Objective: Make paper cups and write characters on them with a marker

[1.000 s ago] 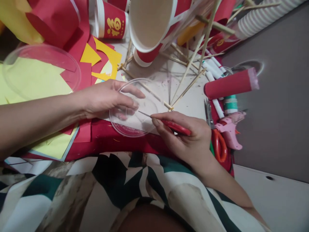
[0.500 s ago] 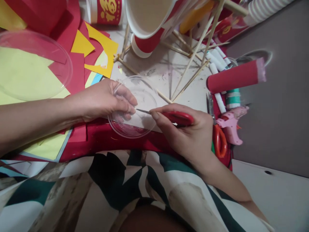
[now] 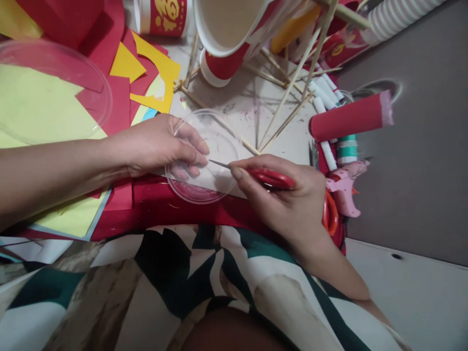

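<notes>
A clear round plastic lid [image 3: 219, 187] is held by its left side in my left hand [image 3: 164, 144], thumb on the near face and some fingers showing through the plastic. My right hand [image 3: 288, 200] is closed around red-handled scissors [image 3: 272, 178]. Their thin blades point left, the tip close to my left thumb and over the lid. Whether the tip touches the plastic I cannot tell.
Paper cups [image 3: 228, 24] and a wooden stick frame [image 3: 285, 112] stand behind. A second clear lid [image 3: 106, 97] lies on coloured paper [image 3: 47, 107] at left. On the right are a red tube [image 3: 347, 113], markers [image 3: 329, 155], a pink glue gun [image 3: 345, 187] and orange-handled scissors [image 3: 330, 214].
The scissors' tip has drawn slightly away from my left thumb. Both hands keep their hold, and the whole view has shifted a little.
</notes>
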`<action>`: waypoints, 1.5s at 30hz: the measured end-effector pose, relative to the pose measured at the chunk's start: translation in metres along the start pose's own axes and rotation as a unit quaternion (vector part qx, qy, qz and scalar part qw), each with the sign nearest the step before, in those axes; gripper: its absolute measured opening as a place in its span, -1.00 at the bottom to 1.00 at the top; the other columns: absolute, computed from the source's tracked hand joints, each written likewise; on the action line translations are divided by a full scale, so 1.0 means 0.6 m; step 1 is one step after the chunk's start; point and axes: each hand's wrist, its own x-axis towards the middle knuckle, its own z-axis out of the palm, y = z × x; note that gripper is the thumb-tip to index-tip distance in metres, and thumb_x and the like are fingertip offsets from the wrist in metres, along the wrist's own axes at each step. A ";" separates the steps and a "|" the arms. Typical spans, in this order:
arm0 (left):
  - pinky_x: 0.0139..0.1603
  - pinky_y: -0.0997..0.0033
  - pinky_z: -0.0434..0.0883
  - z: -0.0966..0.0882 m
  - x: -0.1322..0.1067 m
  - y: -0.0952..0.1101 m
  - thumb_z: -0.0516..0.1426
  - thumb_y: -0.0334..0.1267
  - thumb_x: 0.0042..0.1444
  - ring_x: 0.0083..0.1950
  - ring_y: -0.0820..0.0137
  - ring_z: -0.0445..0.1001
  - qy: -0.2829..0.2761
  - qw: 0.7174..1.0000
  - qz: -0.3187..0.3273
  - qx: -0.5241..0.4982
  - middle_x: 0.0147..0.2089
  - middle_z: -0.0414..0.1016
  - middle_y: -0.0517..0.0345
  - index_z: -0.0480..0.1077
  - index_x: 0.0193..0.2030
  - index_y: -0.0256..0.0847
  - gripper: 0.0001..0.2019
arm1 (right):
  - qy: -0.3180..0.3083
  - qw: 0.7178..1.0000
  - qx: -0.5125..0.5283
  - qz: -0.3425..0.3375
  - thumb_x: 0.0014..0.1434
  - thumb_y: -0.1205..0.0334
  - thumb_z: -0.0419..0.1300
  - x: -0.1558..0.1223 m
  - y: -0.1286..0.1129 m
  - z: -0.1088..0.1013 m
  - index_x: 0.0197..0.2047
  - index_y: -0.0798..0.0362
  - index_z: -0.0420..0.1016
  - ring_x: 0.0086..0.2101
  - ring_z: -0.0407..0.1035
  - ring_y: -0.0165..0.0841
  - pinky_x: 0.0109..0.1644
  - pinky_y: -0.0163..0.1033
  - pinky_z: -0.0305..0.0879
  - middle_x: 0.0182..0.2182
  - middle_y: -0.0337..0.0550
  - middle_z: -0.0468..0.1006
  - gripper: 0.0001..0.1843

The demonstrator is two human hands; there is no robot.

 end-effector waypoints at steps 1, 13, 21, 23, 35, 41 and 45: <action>-0.16 0.28 0.63 0.000 0.000 0.001 0.25 -0.27 0.05 -0.24 0.28 0.69 -0.003 1.000 0.001 -0.002 -0.23 0.69 0.05 0.48 -0.14 -0.24 -0.78 | 0.011 1.000 0.003 0.006 0.25 0.28 0.33 -0.001 0.001 -0.003 -0.26 -0.09 0.67 -0.41 0.56 -0.36 -0.32 -0.29 0.50 -0.36 -0.26 0.70 -0.92; 0.09 0.22 0.44 -0.003 -0.019 0.002 0.23 -0.06 0.14 0.12 0.11 0.53 0.143 0.870 0.171 0.440 0.14 0.53 -0.06 0.31 0.32 -0.21 -0.38 | 0.011 1.000 0.002 0.022 0.25 0.21 0.35 0.004 0.007 -0.004 -0.33 -0.11 0.65 -0.49 0.50 -0.37 -0.43 -0.28 0.46 -0.45 -0.27 0.66 -0.90; 0.30 0.02 0.34 -0.001 -0.009 -0.018 -0.01 -0.08 0.32 0.31 -0.02 0.42 0.124 0.797 0.292 0.514 0.21 0.53 -0.14 0.48 0.16 -0.17 -0.59 | -0.008 0.999 0.021 0.024 0.24 0.31 0.33 0.009 0.005 0.004 -0.36 -0.05 0.61 -0.49 0.46 -0.43 -0.40 -0.33 0.39 -0.48 -0.31 0.62 -0.87; 0.27 0.12 0.36 0.003 -0.004 -0.023 0.01 -0.15 0.31 0.25 0.09 0.49 0.102 0.818 0.323 0.466 0.14 0.59 -0.02 0.49 0.16 -0.10 -0.63 | -0.032 0.999 0.024 0.032 0.24 0.31 0.31 0.013 0.004 0.006 -0.34 -0.03 0.61 -0.47 0.47 -0.42 -0.37 -0.32 0.40 -0.46 -0.31 0.62 -0.89; -0.19 0.50 0.35 0.019 0.020 -0.024 0.15 -0.36 0.09 -0.30 0.46 0.52 0.021 0.876 0.377 0.300 -0.37 0.56 0.28 0.53 -0.26 -0.17 -0.88 | -0.174 0.967 0.174 0.071 0.12 0.17 0.44 0.043 -0.011 -0.010 -0.11 -0.04 0.61 -0.37 0.51 -0.40 -0.33 -0.32 0.44 -0.34 -0.32 0.63 -0.75; -0.26 0.53 0.35 0.008 0.025 -0.023 0.13 -0.36 0.12 -0.33 0.49 0.50 0.012 0.873 0.407 0.268 -0.40 0.54 0.25 0.53 -0.27 -0.22 -0.87 | -0.055 0.990 0.130 0.008 0.23 0.05 0.39 0.045 0.001 0.019 -0.37 0.00 0.53 -0.56 0.24 -0.52 -0.47 -0.33 0.22 -0.57 -0.38 0.41 -0.75; -0.18 0.45 0.39 -0.005 0.026 -0.020 0.09 -0.39 0.14 -0.24 0.42 0.55 0.073 0.868 0.373 0.320 -0.25 0.65 0.13 0.58 -0.16 -0.24 -0.77 | 0.025 0.990 0.129 0.044 0.30 0.03 0.32 0.041 0.009 0.032 -0.40 0.00 0.55 -0.65 0.16 -0.52 -0.55 -0.31 0.12 -0.66 -0.40 0.33 -0.70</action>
